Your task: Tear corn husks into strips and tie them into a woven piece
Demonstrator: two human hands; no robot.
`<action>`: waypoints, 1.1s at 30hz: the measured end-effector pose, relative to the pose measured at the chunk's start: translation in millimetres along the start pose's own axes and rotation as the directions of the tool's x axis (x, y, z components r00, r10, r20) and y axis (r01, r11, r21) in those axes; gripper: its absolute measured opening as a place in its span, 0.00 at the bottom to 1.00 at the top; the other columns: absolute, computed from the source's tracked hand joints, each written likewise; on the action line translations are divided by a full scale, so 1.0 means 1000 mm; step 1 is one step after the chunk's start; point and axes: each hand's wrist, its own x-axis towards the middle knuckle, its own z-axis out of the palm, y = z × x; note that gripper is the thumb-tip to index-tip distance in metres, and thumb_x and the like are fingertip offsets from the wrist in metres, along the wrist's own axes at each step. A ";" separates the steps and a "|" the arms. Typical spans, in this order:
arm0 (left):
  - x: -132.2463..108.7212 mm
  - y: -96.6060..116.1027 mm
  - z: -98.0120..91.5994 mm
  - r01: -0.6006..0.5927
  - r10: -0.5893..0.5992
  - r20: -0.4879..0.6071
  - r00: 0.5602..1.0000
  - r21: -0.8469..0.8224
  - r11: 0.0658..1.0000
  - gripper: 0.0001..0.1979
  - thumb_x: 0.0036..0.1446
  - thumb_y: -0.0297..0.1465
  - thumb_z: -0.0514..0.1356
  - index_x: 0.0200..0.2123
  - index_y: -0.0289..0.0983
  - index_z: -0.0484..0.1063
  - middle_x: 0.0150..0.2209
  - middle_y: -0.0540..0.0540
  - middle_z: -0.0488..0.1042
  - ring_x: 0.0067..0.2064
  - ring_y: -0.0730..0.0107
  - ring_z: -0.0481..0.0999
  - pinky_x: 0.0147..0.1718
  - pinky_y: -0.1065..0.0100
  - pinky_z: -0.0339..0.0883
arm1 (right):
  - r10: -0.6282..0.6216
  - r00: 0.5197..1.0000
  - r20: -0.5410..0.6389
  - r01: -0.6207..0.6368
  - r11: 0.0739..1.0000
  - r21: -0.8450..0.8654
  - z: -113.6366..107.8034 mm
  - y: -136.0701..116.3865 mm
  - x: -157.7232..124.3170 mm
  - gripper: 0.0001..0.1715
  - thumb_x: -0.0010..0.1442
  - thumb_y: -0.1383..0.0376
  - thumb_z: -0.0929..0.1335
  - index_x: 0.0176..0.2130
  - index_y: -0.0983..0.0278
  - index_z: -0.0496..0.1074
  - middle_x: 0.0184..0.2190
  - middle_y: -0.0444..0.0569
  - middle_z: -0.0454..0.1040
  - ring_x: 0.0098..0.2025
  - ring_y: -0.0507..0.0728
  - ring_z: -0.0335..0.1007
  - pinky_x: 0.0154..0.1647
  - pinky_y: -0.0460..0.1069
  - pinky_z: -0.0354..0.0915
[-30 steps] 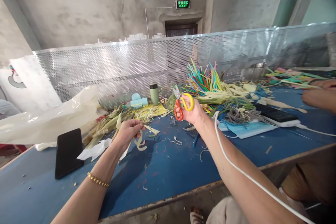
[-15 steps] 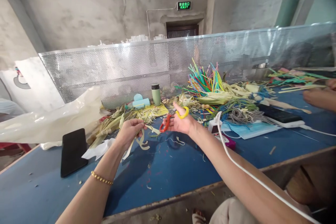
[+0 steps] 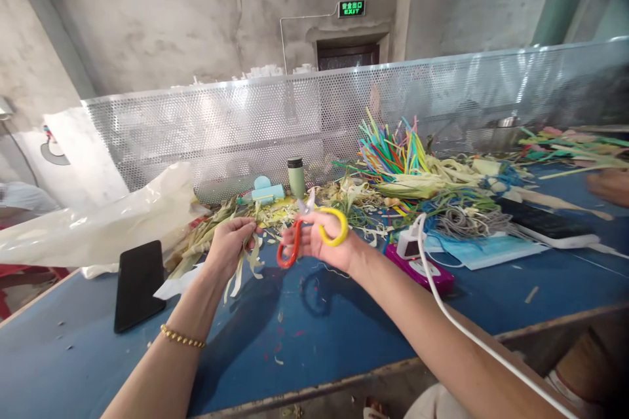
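Note:
My right hand (image 3: 322, 245) grips scissors (image 3: 302, 230) with one red and one yellow handle loop, held above the blue table (image 3: 344, 327) with the blades pointing up and away. Just to its left, my left hand (image 3: 230, 242) is closed on pale dried leaf strips (image 3: 242, 268) that dangle below the fingers. A gold bracelet (image 3: 181, 338) circles my left wrist. A white cable (image 3: 472, 334) lies over my right forearm.
A black phone (image 3: 138, 283) lies at left beside crumpled pale plastic sheeting (image 3: 98, 222). Husks, a green bottle (image 3: 296, 177), coloured strips (image 3: 388, 147), a pink device (image 3: 417, 268) and cords crowd the back. A perforated metal screen (image 3: 246, 124) bounds the table. Another person's hand (image 3: 609, 184) is at right.
My right hand has carried the scissors down and to the left, close to my left hand. The handle loops have spread apart. The left hand lifted its strips slightly.

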 end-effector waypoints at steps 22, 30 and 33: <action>0.007 -0.005 -0.004 -0.228 0.394 -0.234 0.889 0.520 0.823 0.11 0.49 0.33 0.61 0.34 0.34 0.77 0.19 0.50 0.72 0.22 0.70 0.71 0.24 0.71 0.61 | 0.213 0.958 0.195 -0.133 0.925 -0.355 0.014 0.035 -0.012 0.21 0.65 0.51 0.61 0.40 0.66 0.67 0.19 0.44 0.70 0.15 0.51 0.65 0.14 0.45 0.64; -0.002 -0.004 0.008 -0.253 0.379 -0.170 0.910 0.497 0.830 0.11 0.49 0.33 0.62 0.34 0.33 0.77 0.19 0.50 0.72 0.21 0.73 0.70 0.22 0.72 0.59 | 0.184 0.974 0.134 -0.145 0.956 -0.256 0.019 0.037 -0.008 0.21 0.67 0.53 0.58 0.44 0.66 0.67 0.19 0.45 0.70 0.15 0.52 0.65 0.13 0.46 0.64; -0.005 -0.005 0.013 -0.248 0.352 -0.166 0.921 0.445 0.860 0.11 0.48 0.33 0.62 0.33 0.32 0.77 0.20 0.49 0.73 0.21 0.74 0.69 0.21 0.73 0.58 | 0.175 0.978 0.112 -0.142 0.956 -0.256 0.019 0.037 -0.008 0.20 0.67 0.53 0.58 0.44 0.66 0.67 0.19 0.43 0.69 0.15 0.51 0.65 0.13 0.45 0.64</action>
